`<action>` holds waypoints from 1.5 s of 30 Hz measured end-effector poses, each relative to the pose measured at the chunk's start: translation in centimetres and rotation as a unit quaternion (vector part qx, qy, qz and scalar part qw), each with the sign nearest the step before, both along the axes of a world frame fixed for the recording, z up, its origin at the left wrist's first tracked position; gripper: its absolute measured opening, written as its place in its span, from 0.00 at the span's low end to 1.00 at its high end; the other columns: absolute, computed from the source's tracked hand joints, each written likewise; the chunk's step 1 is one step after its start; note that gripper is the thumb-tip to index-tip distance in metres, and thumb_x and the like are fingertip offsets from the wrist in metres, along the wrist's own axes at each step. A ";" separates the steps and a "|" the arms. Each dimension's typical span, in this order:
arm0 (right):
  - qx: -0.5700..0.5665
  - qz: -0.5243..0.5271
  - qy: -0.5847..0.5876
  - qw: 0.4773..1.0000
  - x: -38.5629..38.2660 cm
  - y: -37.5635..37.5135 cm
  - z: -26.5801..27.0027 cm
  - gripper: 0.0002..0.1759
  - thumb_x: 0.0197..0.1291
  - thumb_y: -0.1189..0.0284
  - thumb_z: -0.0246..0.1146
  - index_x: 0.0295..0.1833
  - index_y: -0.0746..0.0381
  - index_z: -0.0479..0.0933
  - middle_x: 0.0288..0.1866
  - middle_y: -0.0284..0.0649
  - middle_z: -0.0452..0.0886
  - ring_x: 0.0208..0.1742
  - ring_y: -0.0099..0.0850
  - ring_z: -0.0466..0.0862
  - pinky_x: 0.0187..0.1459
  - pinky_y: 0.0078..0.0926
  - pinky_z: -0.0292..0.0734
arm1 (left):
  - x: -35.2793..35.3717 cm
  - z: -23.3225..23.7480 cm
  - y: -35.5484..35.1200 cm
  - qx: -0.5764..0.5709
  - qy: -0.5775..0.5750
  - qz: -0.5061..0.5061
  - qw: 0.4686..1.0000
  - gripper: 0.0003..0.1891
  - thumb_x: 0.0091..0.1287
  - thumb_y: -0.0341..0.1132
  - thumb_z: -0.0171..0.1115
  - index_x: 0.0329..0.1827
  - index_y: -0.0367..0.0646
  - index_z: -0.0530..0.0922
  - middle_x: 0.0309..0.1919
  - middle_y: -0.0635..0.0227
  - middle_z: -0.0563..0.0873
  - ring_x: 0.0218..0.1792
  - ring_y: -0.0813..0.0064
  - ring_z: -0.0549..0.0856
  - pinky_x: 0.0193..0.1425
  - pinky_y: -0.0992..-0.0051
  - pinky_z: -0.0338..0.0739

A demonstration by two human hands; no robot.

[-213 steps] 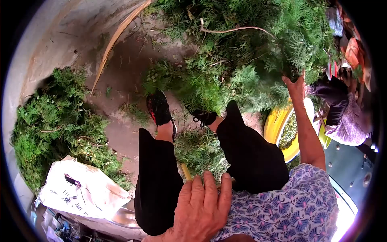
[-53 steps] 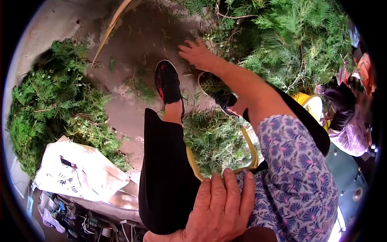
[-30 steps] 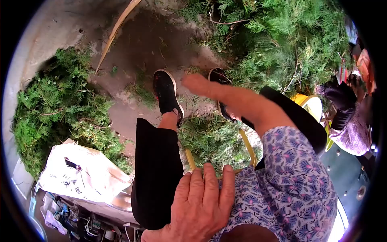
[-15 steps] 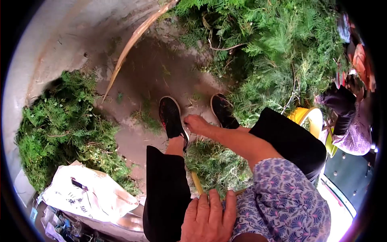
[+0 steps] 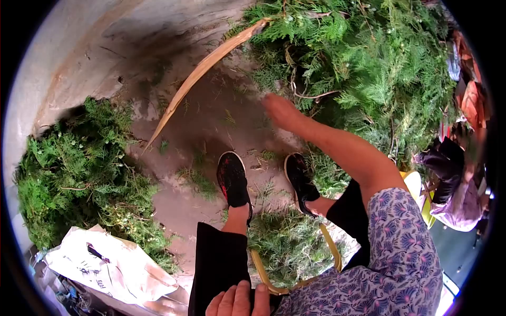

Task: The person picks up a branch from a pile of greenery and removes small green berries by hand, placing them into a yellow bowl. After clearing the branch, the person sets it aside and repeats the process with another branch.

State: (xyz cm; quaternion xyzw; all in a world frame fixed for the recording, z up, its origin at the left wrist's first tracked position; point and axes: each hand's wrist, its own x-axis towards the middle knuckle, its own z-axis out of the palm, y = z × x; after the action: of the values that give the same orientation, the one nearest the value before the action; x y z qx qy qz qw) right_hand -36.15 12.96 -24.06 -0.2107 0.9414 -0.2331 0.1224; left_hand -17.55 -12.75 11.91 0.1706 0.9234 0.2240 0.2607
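Observation:
My right hand (image 5: pixel 279 111) is stretched forward over the bare ground, blurred by motion, right at the edge of a big heap of green conifer branches (image 5: pixel 369 68). Nothing shows in it. My left hand (image 5: pixel 237 303) lies at the bottom of the view, fingers curled over the near rim of a yellow basin (image 5: pixel 333 248). The basin sits between my legs and is filled with plucked green sprigs (image 5: pixel 287 247). My black shoes (image 5: pixel 233 179) stand just beyond it.
A second heap of greenery (image 5: pixel 68 174) lies at the left by a concrete wall. A white plastic bag (image 5: pixel 105 263) sits at lower left. A long dry stalk (image 5: pixel 200 68) crosses the ground. Another person (image 5: pixel 453 195) sits at the right beside another yellow basin (image 5: pixel 416 181).
My right hand rose from above the basin by my shoes and swung forward to the big heap. The view tilted, so my left hand sits lower in the frame.

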 end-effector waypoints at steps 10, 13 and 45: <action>0.079 -0.086 0.027 0.993 -16.7 -3.3 -5.5 0.30 0.53 0.73 0.59 0.64 0.61 0.62 0.70 0.57 0.55 0.66 0.56 0.62 0.62 0.42 0.66 | -0.4 -1.0 -3.1 0.015 -0.060 -0.005 0.998 0.21 0.58 0.31 0.58 0.56 0.38 0.70 0.49 0.51 0.78 0.47 0.56 0.79 0.51 0.60 0.73; 0.059 -0.100 -0.033 0.993 -17.7 -3.7 -5.3 0.32 0.53 0.73 0.59 0.65 0.60 0.61 0.70 0.57 0.54 0.67 0.55 0.62 0.63 0.44 0.66 | -0.4 -1.2 -3.5 0.023 -0.076 0.004 0.997 0.21 0.59 0.33 0.56 0.56 0.38 0.70 0.49 0.50 0.78 0.48 0.56 0.79 0.52 0.60 0.73; 0.053 0.106 0.023 0.993 9.5 4.8 -3.1 0.06 0.40 0.79 0.57 0.29 0.63 0.75 0.40 0.45 0.73 0.42 0.43 0.74 0.42 0.35 0.73 | 0.6 0.1 -0.9 0.082 -0.028 -0.033 0.996 0.23 0.58 0.31 0.54 0.58 0.37 0.68 0.49 0.48 0.77 0.47 0.54 0.78 0.53 0.59 0.72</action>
State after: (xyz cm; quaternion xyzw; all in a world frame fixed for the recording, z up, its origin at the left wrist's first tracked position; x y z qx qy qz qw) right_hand -26.69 17.71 -27.20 -0.3074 0.9275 -0.1635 0.1361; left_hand -16.96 -13.67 11.99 0.2155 0.8884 0.2947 0.2785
